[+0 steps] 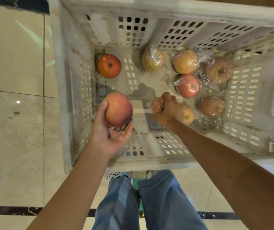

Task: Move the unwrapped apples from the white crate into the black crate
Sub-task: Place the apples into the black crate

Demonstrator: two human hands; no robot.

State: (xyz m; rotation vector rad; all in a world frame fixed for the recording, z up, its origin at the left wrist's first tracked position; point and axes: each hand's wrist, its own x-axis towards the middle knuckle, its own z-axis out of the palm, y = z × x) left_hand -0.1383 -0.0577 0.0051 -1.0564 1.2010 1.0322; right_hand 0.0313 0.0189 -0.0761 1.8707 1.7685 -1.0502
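Red-skinned, firm, probably slick: the bare apple [118, 109] sits cupped in your left hand [109, 133], fingers curled beneath; support it from the palm. Your right hand [170, 107] grips a seemingly film-wrapped apple [157, 105] alongside.

Glossy tiled floor [20, 122] w/ dark border strip [8, 210] behind the hands. White crate [166, 162] sits on it, under left hand [109, 135] & right hand [169, 110].

Indoors, on a glossy pale tiled floor [20, 63] edged by a dark border strip [8, 210] and mirroring lights; 1 vented white crate [76, 47] of film-wrapped apples [188, 86] hints at a shop, perhaps.
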